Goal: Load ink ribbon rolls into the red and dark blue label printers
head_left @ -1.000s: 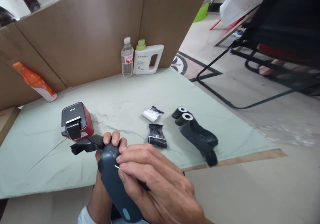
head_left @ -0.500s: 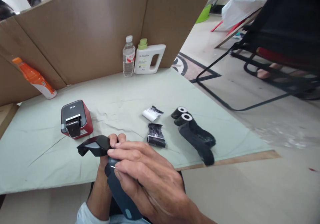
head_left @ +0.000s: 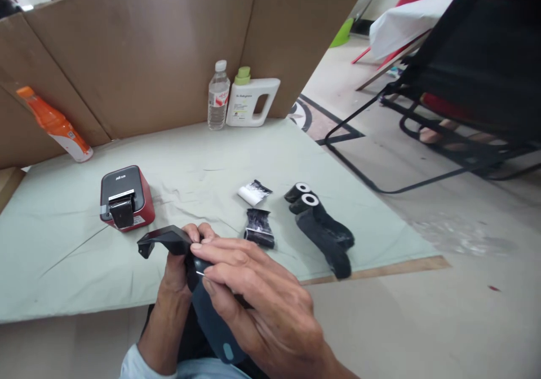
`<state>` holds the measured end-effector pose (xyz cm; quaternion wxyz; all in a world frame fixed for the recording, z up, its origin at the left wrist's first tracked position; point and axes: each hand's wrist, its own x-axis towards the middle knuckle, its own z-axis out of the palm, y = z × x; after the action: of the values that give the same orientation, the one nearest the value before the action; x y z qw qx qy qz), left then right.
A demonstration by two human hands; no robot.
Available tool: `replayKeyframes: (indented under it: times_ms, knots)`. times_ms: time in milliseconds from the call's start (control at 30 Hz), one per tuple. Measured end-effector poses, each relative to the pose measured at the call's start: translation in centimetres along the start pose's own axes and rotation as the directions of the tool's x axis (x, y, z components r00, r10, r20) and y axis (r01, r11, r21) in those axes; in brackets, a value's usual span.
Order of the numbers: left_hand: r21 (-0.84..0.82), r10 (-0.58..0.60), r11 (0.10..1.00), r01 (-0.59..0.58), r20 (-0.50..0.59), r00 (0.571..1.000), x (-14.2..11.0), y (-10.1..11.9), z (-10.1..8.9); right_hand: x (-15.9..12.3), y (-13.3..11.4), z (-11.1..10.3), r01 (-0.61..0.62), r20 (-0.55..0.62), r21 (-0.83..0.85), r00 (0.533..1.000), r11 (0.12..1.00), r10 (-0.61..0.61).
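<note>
We note the dark blue-grey device (head_left: 213, 317) before the table (head_left: 177, 159); smooth, pale oval inset (head_left: 228, 351); black angular part (head_left: 167, 237) at its upper end. Left hand (head_left: 177, 275) grips it; right hand (head_left: 266, 297) pinches a white sliver (head_left: 200, 273).

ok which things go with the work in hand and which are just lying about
Held, so likely in the work:
elongated dark blue-grey body
black angular part
thin pale sliver

Apparently just lying about:
red-and-black boxy device
two black white-ended rolls
clear plastic bottle
white green-capped jug
orange bottle
</note>
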<state>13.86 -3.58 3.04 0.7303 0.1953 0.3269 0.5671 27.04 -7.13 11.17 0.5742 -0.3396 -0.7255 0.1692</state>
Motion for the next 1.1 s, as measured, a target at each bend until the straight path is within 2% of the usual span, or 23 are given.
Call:
replayKeyframes:
  times_ms: [100, 200, 300, 467, 567, 833, 1000, 1100]
  knots:
    - [-0.093, 0.022, 0.996, -0.012, 0.103, 0.994, -0.1, 0.6, 0.8, 0.3, 0.1, 0.0, 0.002, -0.024, -0.009, 1.0, 1.0, -0.002]
    - [-0.125, -0.001, 0.992, 0.014, 0.103, 0.995, -0.3, 1.2, 1.6, 0.7, 0.3, 0.0, -0.008, -0.062, -0.017, 0.998, 1.0, 0.007]
    - [-0.132, -0.033, 0.99, 0.038, 0.034, 0.999, -0.6, 1.7, 2.4, 1.2, 0.6, -0.1, -0.024, -0.095, -0.019, 0.995, 1.0, 0.023]
    - [-0.105, -0.011, 0.994, -0.006, -0.164, 0.986, -1.0, 2.2, 3.5, 1.6, 1.4, -0.1, -0.078, -0.132, 0.01, 0.988, 0.997, 0.079]
    - [-0.098, -0.009, 0.995, -0.013, -0.218, 0.976, -1.3, 2.4, 4.0, 1.9, 1.9, -0.2, -0.116, -0.147, 0.04, 0.982, 0.992, 0.121]
    - [-0.093, -0.069, 0.994, 0.049, -0.219, 0.973, -1.7, 2.5, 4.2, 2.6, 2.9, -0.4, -0.275, -0.089, 0.112, 0.954, 0.955, 0.286]
    - [-0.112, -0.156, 0.985, 0.133, -0.227, 0.961, -1.8, 2.6, 4.2, 3.2, 3.7, -0.5, -0.329, -0.017, 0.138, 0.942, 0.934, 0.335]
    - [-0.112, -0.166, 0.983, 0.143, -0.234, 0.958, -1.7, 2.6, 4.2, 3.6, 4.1, -0.7, -0.337, 0.026, 0.127, 0.941, 0.933, 0.336]
